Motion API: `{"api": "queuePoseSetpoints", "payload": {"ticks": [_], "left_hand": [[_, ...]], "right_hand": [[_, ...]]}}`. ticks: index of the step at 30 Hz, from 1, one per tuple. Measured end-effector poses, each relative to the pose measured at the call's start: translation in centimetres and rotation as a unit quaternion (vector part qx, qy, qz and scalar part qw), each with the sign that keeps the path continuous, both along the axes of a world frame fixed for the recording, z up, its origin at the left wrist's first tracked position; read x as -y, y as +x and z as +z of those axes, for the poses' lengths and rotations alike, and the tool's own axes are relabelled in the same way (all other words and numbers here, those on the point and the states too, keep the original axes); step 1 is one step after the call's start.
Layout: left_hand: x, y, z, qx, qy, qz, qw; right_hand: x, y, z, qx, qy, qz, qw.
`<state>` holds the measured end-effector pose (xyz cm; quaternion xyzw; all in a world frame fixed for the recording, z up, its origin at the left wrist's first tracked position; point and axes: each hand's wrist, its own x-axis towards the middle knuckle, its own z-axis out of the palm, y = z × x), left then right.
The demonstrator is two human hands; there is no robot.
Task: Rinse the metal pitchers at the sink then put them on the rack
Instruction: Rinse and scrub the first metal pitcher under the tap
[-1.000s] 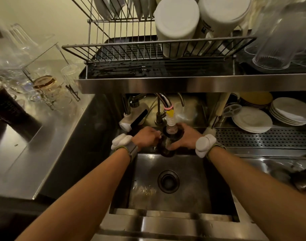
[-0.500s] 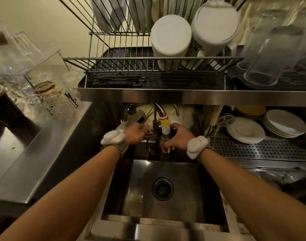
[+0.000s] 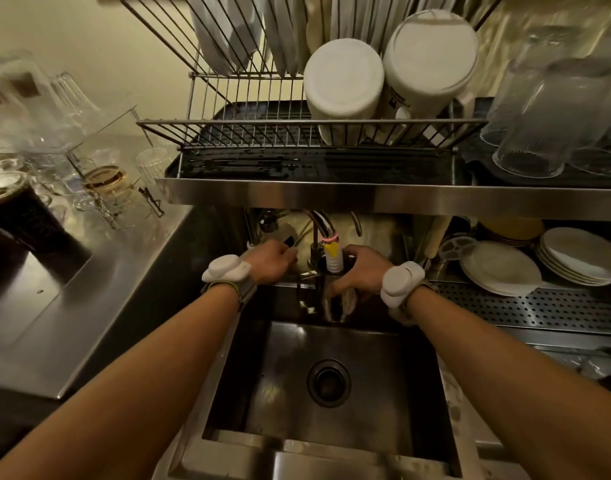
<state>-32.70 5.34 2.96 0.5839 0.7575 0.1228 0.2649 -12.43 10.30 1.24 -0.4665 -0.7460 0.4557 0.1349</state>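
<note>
desk (image 3: 89,323): steel top running down the left side of the sink, with a jumble of clear glassware (image 3: 106,181) at its far end, all a bit blurry

sink (image 3: 383,368): deep steel basin right below the camera, both forearms reaching out over it

shelf (image 3: 332,199): steel ledge across the top of the sink, carrying the drying stuff

rack (image 3: 297,124): wire dish rack up on the shelf; plates stand on edge at the back, two white tubs (image 3: 342,77) sit upside down on the right half, and the left half of the front section is bare wire

glasses (image 3: 546,126): clear tumblers upside down on the shelf, just right of the rack

plates (image 3: 498,268): white stacks on the perforated drainboard under the shelf, right of the sink

pitcher (image 3: 333,303): small metal one, upright at the back of the sink directly under the tap (image 3: 323,223), held up off the basin floor

right grip (image 3: 357,271): fingers wrapped round the pitcher's upper part, holding it up to the tap

left grip (image 3: 273,263): fingers curled in at the tap fittings just left of the pitcher; honestly can't tell whether it's actually got hold of anything

nozzle (image 3: 331,251): yellow and white tip of the tap, poking down into the pitcher's mouth

drain (image 3: 328,382): round, in the middle of the basin floor
</note>
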Motion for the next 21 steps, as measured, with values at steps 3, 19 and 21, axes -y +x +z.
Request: {"api": "queuePoseSetpoints", "payload": {"ticks": [3, 19, 21], "left_hand": [[-0.3, 0.1, 0.1, -0.009, -0.014, -0.025, 1.000], [-0.6, -0.8, -0.7, 0.055, -0.009, -0.012, 0.998], [-0.6, -1.1, -0.6, 0.062, -0.014, -0.004, 0.998]], "right_hand": [[-0.2, -0.2, -0.4, -0.005, 0.007, -0.018, 1.000], [-0.4, -0.5, -0.3, 0.016, 0.019, -0.007, 1.000], [-0.6, -0.5, 0.2, 0.028, -0.011, 0.030, 0.999]]}}
